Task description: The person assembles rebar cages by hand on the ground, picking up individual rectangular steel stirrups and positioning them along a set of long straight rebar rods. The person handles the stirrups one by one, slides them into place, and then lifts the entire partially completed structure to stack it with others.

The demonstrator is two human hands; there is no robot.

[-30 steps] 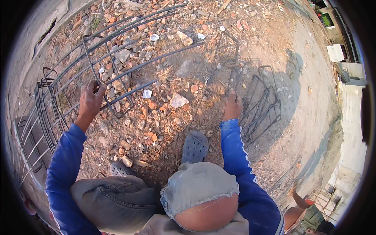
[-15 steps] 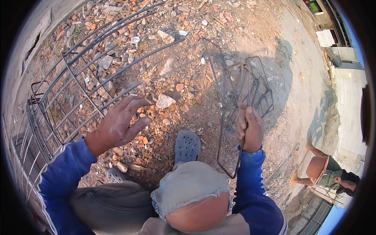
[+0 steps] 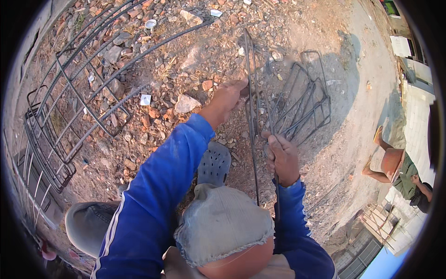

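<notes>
A rectangular steel stirrup (image 3: 252, 125), bent from thin dark bar, stands nearly edge-on between my hands in front of my knees. My left hand (image 3: 227, 100) reaches across to its left side; the fingers are closed on the bar, their tips partly hidden behind it. Closed around the stirrup's near right part is my right hand (image 3: 284, 160), thumb on top. Just beyond the right hand, several more stirrups (image 3: 309, 104) lie in an overlapping heap on the ground. At the left lies a cage of ribbed steel bars (image 3: 88, 104) with stirrups around it, apart from both hands.
Broken brick and stones (image 3: 186, 103) cover the ground left of centre. My clog (image 3: 214, 163) and a torn-trousered knee (image 3: 225, 223) are close below the hands. Another person (image 3: 406, 174) sits at the far right, near a pale block wall (image 3: 420, 125).
My left hand has moved right from beside the cage and closed on the stirrup. The stirrup, still in my right hand, has turned more edge-on and shifted slightly left.
</notes>
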